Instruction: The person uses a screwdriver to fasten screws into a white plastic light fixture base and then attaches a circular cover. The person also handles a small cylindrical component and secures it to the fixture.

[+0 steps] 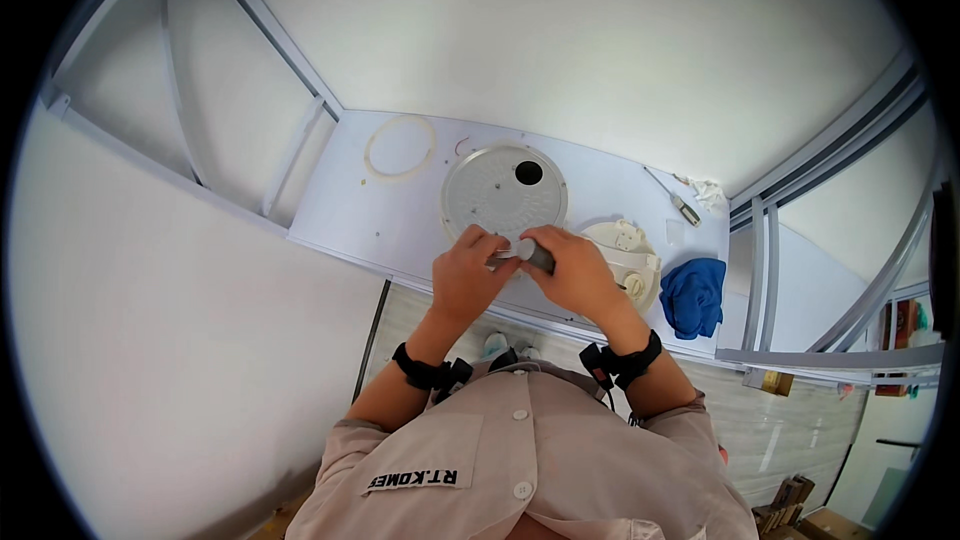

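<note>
Clasped in the right hand (pixel 574 268) is a grey cylinder (pixel 537 256), a thin piece (pixel 502 256) is pinched by the left hand (pixel 466 266), and, seemingly unfinished, pale ring (pixel 368 153) and metal disc (pixel 490 202) are left apart.

Setting: looks like a small workshop or assembly bench. Evidence: a narrow white worktop (pixel 335 210) within a grey metal frame (pixel 266 22); on it a screwdriver (pixel 686 210), a round metal disc (pixel 500 202), an open cream plastic housing (pixel 630 240) and a rumpled blue cloth (pixel 693 297).
</note>
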`<action>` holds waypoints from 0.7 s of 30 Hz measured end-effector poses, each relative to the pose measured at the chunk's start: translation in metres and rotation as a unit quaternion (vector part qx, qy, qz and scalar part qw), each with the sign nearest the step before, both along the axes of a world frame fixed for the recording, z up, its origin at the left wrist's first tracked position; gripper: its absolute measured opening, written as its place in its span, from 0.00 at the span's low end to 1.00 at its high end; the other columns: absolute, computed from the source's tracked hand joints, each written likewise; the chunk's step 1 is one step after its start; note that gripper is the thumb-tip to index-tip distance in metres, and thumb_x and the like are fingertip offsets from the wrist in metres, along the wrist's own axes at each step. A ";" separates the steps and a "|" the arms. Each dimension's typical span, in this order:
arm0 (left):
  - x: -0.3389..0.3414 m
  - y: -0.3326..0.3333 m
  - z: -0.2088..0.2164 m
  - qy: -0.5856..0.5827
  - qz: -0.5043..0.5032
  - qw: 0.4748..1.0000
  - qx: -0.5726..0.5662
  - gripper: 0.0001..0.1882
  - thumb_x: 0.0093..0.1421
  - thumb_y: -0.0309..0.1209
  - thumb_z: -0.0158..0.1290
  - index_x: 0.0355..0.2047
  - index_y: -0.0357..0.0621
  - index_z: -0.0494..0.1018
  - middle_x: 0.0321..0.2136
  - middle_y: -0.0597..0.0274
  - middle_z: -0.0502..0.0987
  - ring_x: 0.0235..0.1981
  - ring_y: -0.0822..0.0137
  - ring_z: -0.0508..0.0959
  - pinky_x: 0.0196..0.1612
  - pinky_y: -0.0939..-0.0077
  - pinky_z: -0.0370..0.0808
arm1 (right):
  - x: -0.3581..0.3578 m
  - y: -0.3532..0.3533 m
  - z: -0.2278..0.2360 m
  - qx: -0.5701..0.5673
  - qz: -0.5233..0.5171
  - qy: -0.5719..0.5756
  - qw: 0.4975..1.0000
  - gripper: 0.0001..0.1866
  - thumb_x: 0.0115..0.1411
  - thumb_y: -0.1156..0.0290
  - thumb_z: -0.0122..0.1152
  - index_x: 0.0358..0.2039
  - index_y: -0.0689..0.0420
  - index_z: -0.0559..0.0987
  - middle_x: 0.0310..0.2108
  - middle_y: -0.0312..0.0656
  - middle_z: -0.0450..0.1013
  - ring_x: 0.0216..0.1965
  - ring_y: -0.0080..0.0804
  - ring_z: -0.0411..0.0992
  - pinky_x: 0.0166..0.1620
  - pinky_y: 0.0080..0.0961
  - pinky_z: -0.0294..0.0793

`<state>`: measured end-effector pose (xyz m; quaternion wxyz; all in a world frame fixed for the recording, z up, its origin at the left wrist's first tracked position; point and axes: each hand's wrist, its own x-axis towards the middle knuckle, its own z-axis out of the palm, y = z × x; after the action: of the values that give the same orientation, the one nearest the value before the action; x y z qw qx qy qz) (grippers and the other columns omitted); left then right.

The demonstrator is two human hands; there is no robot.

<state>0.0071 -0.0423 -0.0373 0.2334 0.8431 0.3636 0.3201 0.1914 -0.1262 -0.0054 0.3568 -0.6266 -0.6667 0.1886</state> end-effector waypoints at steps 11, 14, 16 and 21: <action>-0.032 0.027 0.001 -0.046 -0.031 0.998 -0.033 0.19 0.49 0.29 0.75 0.41 0.44 0.83 0.37 0.62 0.82 0.24 0.70 0.80 0.27 0.76 0.77 | -0.007 0.001 -0.016 0.007 -0.056 0.013 0.998 0.18 0.59 0.70 0.72 0.49 0.55 0.79 0.44 0.48 0.80 0.42 0.56 0.80 0.43 0.44 0.80; -0.030 0.023 0.002 -0.041 -0.022 0.998 -0.038 0.16 0.50 0.29 0.75 0.38 0.45 0.84 0.35 0.63 0.82 0.23 0.70 0.79 0.25 0.76 0.75 | -0.003 0.003 -0.019 0.017 -0.063 0.025 0.998 0.19 0.58 0.72 0.72 0.49 0.55 0.78 0.44 0.48 0.80 0.43 0.57 0.79 0.43 0.45 0.79; -0.026 0.019 0.005 -0.037 -0.016 0.999 -0.030 0.14 0.51 0.30 0.74 0.37 0.45 0.84 0.33 0.64 0.82 0.22 0.70 0.78 0.25 0.75 0.73 | 0.006 0.006 -0.021 0.020 -0.056 0.045 0.997 0.19 0.58 0.73 0.71 0.50 0.55 0.77 0.45 0.48 0.80 0.44 0.58 0.78 0.44 0.46 0.78; -0.016 0.012 0.009 -0.013 0.003 1.000 0.026 0.08 0.59 0.32 0.69 0.38 0.47 0.85 0.30 0.63 0.83 0.21 0.66 0.79 0.25 0.73 0.74 | 0.026 0.020 -0.023 0.045 -0.018 0.055 0.997 0.20 0.58 0.78 0.71 0.51 0.56 0.78 0.46 0.47 0.80 0.46 0.55 0.78 0.49 0.39 0.78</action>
<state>-0.0089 -0.0302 -0.0280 0.2149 0.8435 0.3550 0.3411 0.2176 -0.1061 -0.0288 0.4240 -0.6102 -0.6428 0.1863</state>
